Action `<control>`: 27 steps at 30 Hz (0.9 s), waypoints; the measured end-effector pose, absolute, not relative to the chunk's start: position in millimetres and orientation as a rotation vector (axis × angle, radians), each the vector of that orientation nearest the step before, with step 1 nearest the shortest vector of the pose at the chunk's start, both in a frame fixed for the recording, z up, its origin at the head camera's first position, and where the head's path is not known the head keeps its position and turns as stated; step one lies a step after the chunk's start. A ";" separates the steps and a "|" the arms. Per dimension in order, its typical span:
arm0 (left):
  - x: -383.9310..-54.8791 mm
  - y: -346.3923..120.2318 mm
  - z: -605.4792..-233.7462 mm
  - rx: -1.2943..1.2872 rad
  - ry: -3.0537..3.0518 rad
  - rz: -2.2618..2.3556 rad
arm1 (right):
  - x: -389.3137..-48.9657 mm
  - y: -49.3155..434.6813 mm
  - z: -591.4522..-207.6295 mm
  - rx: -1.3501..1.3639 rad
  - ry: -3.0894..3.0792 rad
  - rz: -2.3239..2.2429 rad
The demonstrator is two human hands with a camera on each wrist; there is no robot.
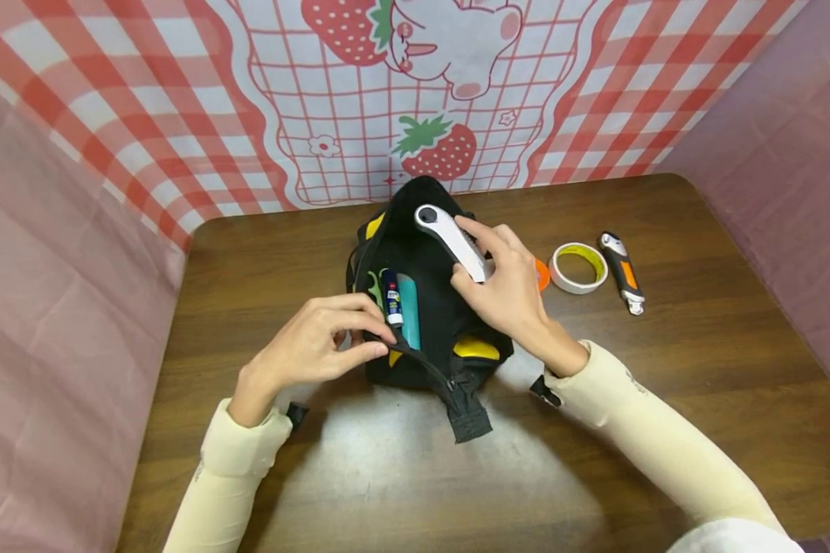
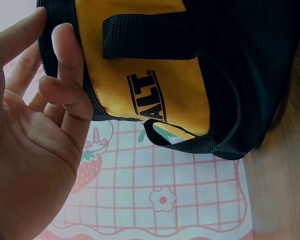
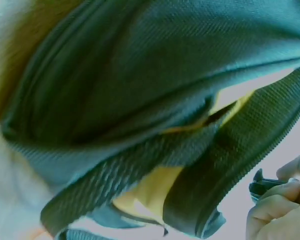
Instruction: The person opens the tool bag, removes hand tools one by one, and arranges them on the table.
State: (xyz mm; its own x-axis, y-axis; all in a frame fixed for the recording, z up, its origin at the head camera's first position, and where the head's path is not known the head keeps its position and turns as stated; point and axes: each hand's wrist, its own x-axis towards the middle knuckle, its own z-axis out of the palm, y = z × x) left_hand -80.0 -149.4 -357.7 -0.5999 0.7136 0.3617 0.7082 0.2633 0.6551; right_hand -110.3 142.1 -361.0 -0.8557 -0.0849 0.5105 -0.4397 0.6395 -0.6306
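Observation:
A black and yellow tool bag [image 1: 429, 307] stands on the table with its top unzipped. My left hand [image 1: 321, 338] pinches the near left part of its rim; the left wrist view shows the fingers [image 2: 70, 55] at the zip edge. My right hand [image 1: 508, 284] grips a white and grey tool [image 1: 459, 242] with a round black disc at one end, held over the bag's opening. Inside the bag are a blue glue stick [image 1: 391, 296] with a white end, a teal object [image 1: 409, 311] and a green handle-like piece [image 1: 375, 288], partly hidden.
Right of the bag lie a tape roll [image 1: 560, 282] with a yellow inner core and a utility knife [image 1: 622, 273] in black, orange and silver. An orange round thing [image 1: 542, 274] is partly behind my right hand. A patterned cloth [image 1: 263, 92] hangs behind the table [image 1: 698, 346].

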 end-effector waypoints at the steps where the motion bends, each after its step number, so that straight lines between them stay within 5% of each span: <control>1: -80.0 -149.2 -357.5 1.402 2.491 1.287 | -109.1 145.7 -360.1 0.400 -2.404 1.096; 27: -80.4 -148.7 -358.7 1.387 2.486 1.276 | -124.1 294.4 -387.9 -0.145 -2.255 0.889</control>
State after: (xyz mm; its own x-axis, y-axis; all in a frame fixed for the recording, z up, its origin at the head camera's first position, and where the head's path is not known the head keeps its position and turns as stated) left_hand -80.4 -148.7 -358.7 -0.6045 0.7177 0.3457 0.6993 0.2703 0.6617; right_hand -124.1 294.4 -387.9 -0.7501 0.3367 0.5692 -0.1424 0.7583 -0.6361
